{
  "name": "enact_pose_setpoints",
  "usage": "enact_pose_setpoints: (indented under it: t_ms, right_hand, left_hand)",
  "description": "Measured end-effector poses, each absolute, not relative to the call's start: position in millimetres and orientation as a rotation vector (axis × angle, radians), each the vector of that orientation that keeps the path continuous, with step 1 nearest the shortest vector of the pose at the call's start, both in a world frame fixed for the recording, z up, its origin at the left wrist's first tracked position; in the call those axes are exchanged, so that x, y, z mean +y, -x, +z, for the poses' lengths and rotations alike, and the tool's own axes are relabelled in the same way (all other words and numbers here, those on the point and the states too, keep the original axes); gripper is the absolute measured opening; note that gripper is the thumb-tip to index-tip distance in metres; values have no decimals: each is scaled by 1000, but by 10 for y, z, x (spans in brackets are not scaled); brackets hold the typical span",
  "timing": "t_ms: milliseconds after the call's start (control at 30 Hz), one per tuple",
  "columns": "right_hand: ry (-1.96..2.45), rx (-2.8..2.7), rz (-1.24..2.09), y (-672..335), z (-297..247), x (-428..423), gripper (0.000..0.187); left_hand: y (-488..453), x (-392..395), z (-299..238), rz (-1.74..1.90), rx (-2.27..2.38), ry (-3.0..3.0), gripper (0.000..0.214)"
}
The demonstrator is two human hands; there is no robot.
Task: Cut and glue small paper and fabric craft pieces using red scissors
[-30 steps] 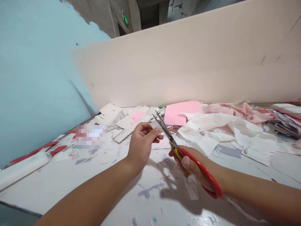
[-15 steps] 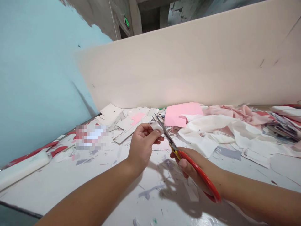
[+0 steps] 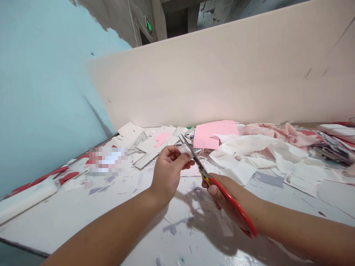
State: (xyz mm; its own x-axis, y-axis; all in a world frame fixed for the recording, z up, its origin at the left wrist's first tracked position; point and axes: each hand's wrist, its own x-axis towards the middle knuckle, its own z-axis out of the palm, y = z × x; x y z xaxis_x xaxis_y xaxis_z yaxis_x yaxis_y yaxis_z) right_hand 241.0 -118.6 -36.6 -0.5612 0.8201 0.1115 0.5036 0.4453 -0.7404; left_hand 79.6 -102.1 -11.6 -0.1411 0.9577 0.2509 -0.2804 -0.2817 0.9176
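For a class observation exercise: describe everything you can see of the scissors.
The scissors have long, narrow grey metal blades, a yellow section near the pivot and a glossy red plastic handle. They are held in the right hand, pointing up and left above the cluttered table, with the blades at a small white paper scrap pinched by the left hand.

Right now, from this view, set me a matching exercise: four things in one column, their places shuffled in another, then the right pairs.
Things:
1. Red-handled steel scissors
2. Small white paper scrap
3. Flat pink paper sheet
4. Green lit sign

Places:
A. On the concrete wall beyond the beige board
B. Gripped in the right hand
C. Lying beside white paper offcuts
D. Pinched in the left hand

Pairs: 1-B, 2-D, 3-C, 4-A
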Motion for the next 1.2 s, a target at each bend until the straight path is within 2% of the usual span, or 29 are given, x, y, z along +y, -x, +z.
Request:
enact_pose_setpoints:
  t_ms: [600, 867, 967, 1100, 1200]
  right_hand:
    - [1272, -2125, 1009, -2377, -389, -1184, 59]
    - [1152, -1850, 1172, -2384, -510, -1125, 48]
    - [1268, -1908, 1016, -2407, -461, -1071, 40]
    - [1505, -2107, 643, -2447, -439, -996, 29]
    - [1495, -2270, 446, -2460, -481, -995, 18]
  left_hand:
    - [-809, -1035, -112, 1632, 876, -1113, 17]
    - [-786, -1060, -113, 1613, 849, -1118, 18]
    - [-779, -1065, -114, 1612, 832, -1128, 17]
    - [-780, -1085, -113, 1630, 795, -1165, 16]
    - [-795, -1106, -117, 1606, 804, -1225, 18]
